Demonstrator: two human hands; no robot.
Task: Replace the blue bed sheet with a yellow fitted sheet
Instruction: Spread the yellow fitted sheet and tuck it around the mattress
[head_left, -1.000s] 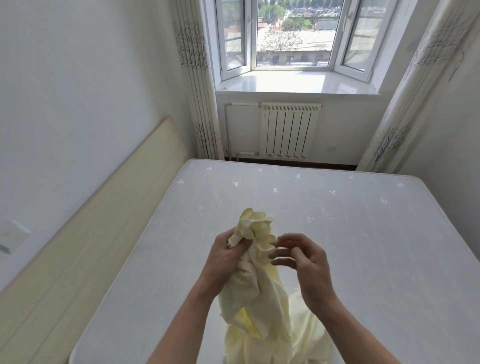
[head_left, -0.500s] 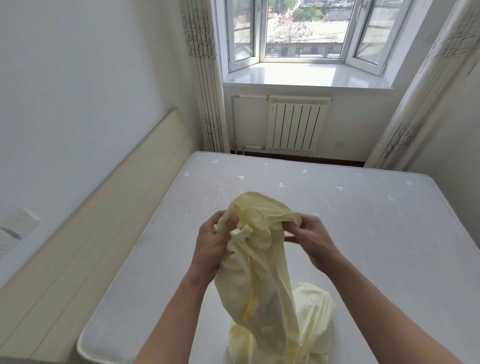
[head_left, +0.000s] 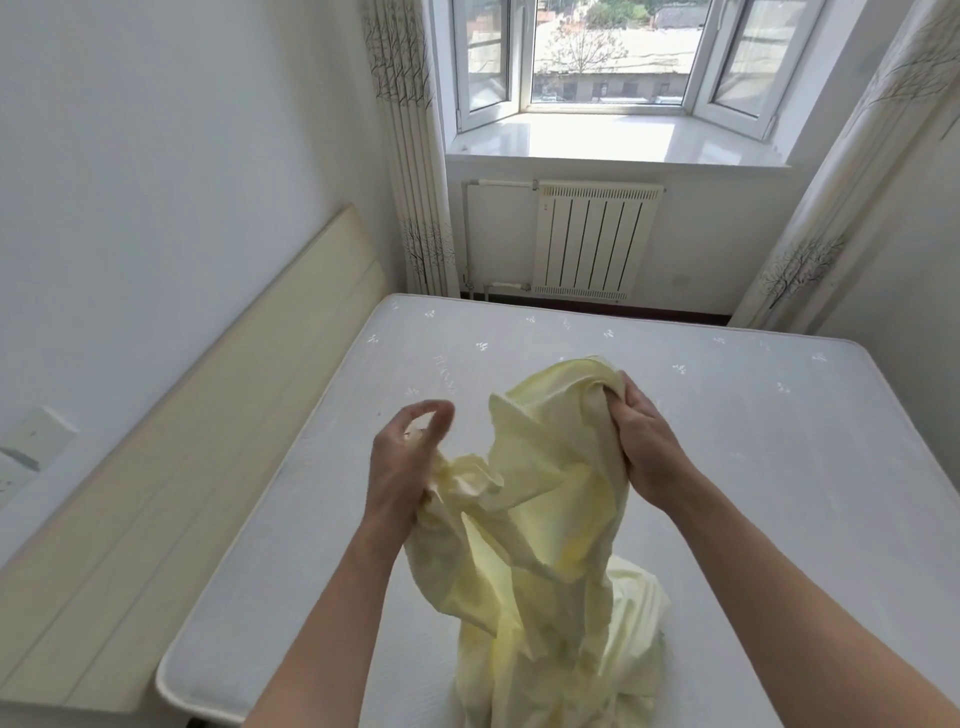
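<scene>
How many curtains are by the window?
2: one curtain hangs left of the window, the other curtain hangs right of it. More could be hidden outside the view.

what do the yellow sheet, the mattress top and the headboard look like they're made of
Yellow fitted sheet: thin woven cloth, probably cotton or a blend; matte, creases sharply, light glows through it.
Mattress: quilted textile cover, faint sheen, small woven motifs, piped edge.
Headboard: smooth cream panels with seam lines, perhaps laminate or faux leather; cannot tell which.
</scene>
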